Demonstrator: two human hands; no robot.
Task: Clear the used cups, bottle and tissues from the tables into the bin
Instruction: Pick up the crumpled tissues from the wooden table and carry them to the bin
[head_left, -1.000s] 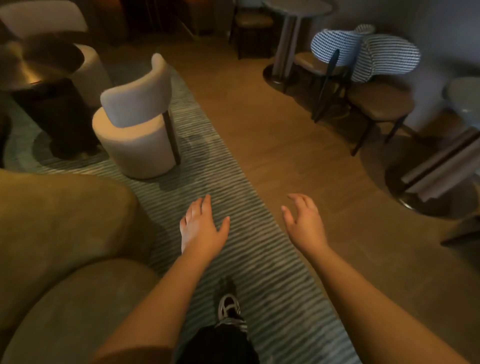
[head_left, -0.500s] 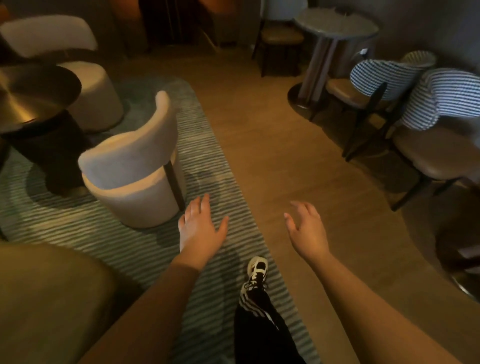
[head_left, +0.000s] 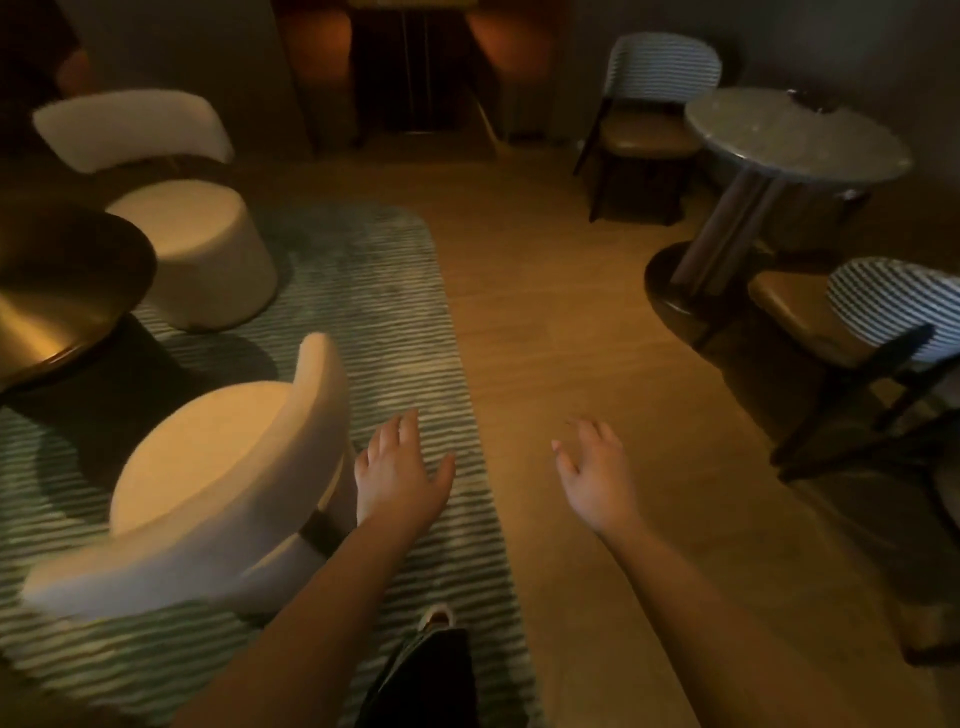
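My left hand (head_left: 397, 470) is held out in front of me over the striped rug, fingers apart, holding nothing. My right hand (head_left: 597, 475) hovers over the wooden floor, also open and empty. A round marble table (head_left: 795, 137) stands at the far right with small dark things on its far edge, too blurred to name. A round dark gold table (head_left: 57, 291) is at the left edge. No cup, bottle, tissue or bin shows in this view.
A cream tub chair (head_left: 218, 483) stands close on my left, a second one (head_left: 176, 218) farther back. Striped-back chairs (head_left: 883, 317) flank the marble table. A green striped rug (head_left: 384, 312) meets the wooden floor (head_left: 561, 291). My foot shows below.
I have walked forward: the near cream chair has slid down to my left side, the sofa has left the view, and the marble table has come closer. Both hands stay open.
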